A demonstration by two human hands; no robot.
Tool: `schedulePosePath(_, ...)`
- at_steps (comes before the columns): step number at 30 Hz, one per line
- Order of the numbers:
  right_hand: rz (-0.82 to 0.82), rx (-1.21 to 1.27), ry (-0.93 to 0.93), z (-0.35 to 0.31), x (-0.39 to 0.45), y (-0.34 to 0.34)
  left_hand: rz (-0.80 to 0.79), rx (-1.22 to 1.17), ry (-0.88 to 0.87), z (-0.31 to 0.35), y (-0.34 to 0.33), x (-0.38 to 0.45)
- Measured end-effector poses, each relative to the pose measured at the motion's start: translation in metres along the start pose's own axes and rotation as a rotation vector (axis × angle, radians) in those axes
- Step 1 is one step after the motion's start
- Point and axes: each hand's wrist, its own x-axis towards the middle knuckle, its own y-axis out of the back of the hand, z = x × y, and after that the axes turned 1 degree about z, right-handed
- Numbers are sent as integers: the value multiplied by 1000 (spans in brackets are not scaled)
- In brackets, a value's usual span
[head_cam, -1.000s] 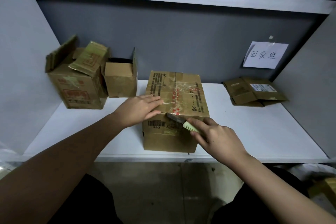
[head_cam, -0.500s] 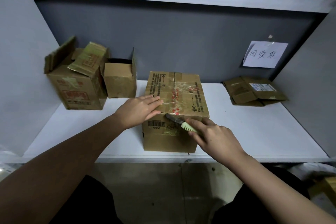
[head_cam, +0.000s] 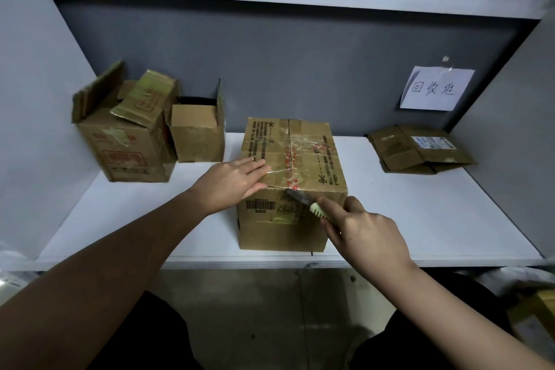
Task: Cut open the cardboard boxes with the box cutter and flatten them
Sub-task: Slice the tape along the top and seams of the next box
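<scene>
Cardboard at the far left of the frame: one large open box (head_cam: 126, 141) with its flaps standing up, and a smaller open box (head_cam: 198, 134) touching its right side, both on the white table (head_cam: 420, 213). My left forearm enters from the lower left and runs diagonally up toward centre. My left hand (head_cam: 231, 182) lies flat on the near left part of the sealed box's top, fingers straight and together, pressing down and gripping nothing. That sealed box (head_cam: 295, 159) stands in the middle of the frame near the table's front edge, clear tape across its top seam, a barcode on the front face. At its upper front edge the box cutter (head_cam: 309, 204) has its dark blade against the tape line; the pale green handle slants down to the right. My right hand (head_cam: 365, 234) is curled round the handle, index finger laid along it, the arm coming in from the lower right. My two hands are apart, one on each side of the blade. At centre right of the frame, flattened cardboard (head_cam: 420, 149) lies by the back wall, under a paper sign (head_cam: 437, 88) with handwritten characters.
</scene>
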Motion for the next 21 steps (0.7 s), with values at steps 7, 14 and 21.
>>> schedulePosePath(7, -43, 195, -84, 8, -6, -4, -6, -11, 14, 2, -1, 0)
schedulePosePath(14, -82, 180, -23, 14, -6, -12, 35, 13, -10, 0, -1, -4)
schedulePosePath(21, -1, 27, 18, 20, -12, -13, 41, 22, -12, 9, -3, 4)
